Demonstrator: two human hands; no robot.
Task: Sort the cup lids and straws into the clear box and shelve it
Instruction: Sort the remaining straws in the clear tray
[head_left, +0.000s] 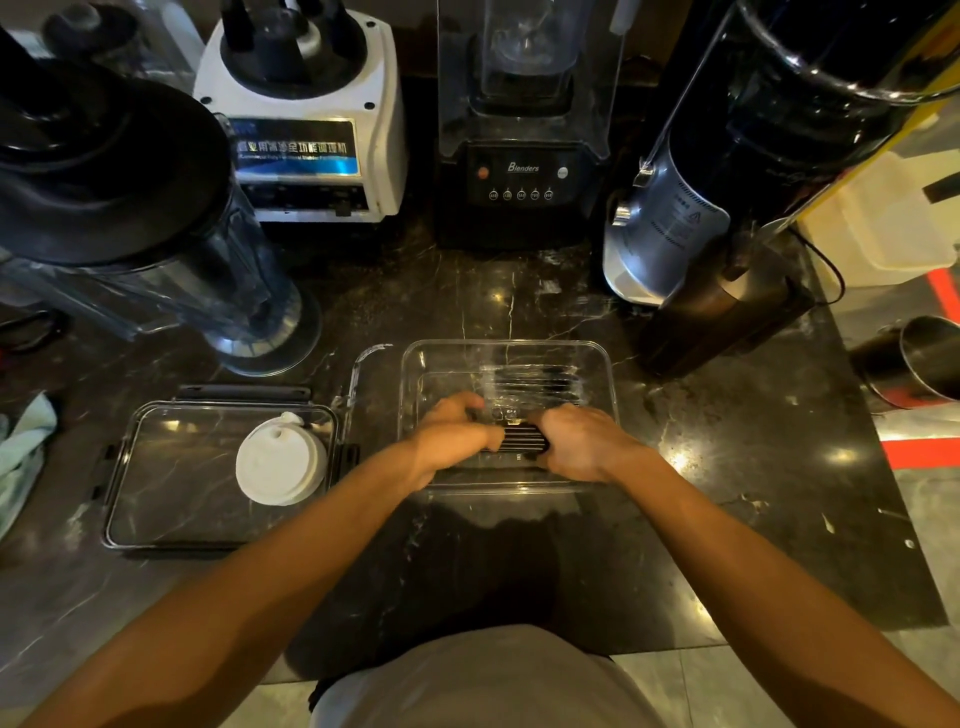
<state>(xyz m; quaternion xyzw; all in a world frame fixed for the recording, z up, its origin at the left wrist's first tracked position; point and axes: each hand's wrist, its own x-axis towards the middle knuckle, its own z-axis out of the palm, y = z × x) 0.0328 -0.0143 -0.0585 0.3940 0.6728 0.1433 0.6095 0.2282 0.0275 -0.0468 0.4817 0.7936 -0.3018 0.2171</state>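
1. Evidently both hands work inside the clear box (597, 358), which sits open on the counter straight ahead of the person; the left hand (452, 441) and the right hand (582, 441) close from either end on a bundle of black straws (522, 440), fingers curled round it, probably to square it up and lay it flat along the near wall.
2. More wrapped straws (535, 382) already lie on the box floor toward its far side, so the bundle seems to be going in parallel beside them, which would leave floor room for the lids.
3. A stack of white cup lids (280, 462) stands apart from the box, resting on the box's own clear lid (171, 483), which lies flat just to the left; that part of the sorting looks not yet done, and shelving must wait until the box is closed.
4. Under it all is a dark, veined stone counter (727, 467), glossy with lamp reflections.
5. Along the back stand a white blender base (311, 130), a black blender (522, 171) in a clear hood, a dark-lidded blender jug (156, 249) at left, and a tall metallic machine (701, 223) at right.
6. A pale cloth (23, 452) lies at the left edge; metal cups (924, 364) and red floor tape (919, 449) show beyond the counter on the right.
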